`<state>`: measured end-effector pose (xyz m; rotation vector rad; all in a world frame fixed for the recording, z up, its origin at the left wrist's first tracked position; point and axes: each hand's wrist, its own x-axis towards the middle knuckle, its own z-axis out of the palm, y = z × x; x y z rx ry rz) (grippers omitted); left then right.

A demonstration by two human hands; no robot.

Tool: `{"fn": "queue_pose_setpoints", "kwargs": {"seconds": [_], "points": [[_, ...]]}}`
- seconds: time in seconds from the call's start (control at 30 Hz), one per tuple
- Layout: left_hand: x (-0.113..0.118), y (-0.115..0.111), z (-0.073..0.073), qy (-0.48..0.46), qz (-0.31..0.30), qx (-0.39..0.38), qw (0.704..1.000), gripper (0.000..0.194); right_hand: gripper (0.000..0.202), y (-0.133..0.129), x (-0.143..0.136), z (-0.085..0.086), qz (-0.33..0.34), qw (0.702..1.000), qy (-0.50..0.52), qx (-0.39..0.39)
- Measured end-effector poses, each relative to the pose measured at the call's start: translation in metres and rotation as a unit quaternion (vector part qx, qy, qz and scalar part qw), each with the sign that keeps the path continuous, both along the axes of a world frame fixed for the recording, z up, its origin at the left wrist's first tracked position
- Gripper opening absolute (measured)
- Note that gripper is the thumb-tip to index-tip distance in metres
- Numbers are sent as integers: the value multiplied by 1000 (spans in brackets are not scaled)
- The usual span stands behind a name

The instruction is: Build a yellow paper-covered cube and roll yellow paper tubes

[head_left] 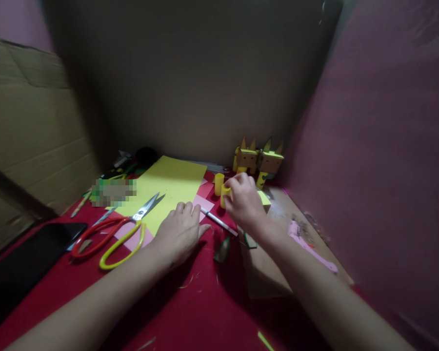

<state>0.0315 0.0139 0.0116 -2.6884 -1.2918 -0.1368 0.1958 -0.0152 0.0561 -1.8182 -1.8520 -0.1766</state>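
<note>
My right hand (243, 200) has its fingers curled narrow around the nearer yellow tube (225, 197), which stands upright with its top at my fingertips. Just beyond those fingers and a little to their left stands the farther yellow tube (219, 185), open at the top. My left hand (179, 229) grips nothing — its fingers lie loosely spread, palm down, at the near edge of a large yellow sheet (171, 183). Just right of its fingertips lie a piece of pink paper (204, 203) and a white pen (221, 223), the pen slanting across the gap between my 2 hands. Nearer me than the pen is a dark-edged scrap (222, 250). Left of my left fingers, the scissors (139, 214) rest with blades slightly parted, 1 handle loop red and 1 yellow. Farther left lies a flat black object (25, 263). Past my right fingers stand 2 cardboard figures with pointed ears — the left figure (248, 160) near the right figure (271, 161). Right of my right hand, a pink tool (310, 246) lies on a brown board (289, 207). Red cloth (190, 302) spreads beneath my left hand.
</note>
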Motion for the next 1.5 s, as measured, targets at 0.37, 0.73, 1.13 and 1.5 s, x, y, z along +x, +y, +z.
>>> {"fn": "queue_pose_setpoints", "kwargs": {"seconds": [0.37,0.73,1.13,1.5], "points": [[-6,13,2,-224,7,-105,969,48,14,31,19,-3,16,989,139,-48],[-8,0,31,-461,-93,-364,804,34,17,-24,20,-20,237,781,578,-29],[-6,-6,11,-459,-246,-10,854,34,39,-31,19,-35,235,689,679,-90],[-9,-8,11,-438,-319,48,839,32,23,-34,13,-30,246,604,744,-143]]}}
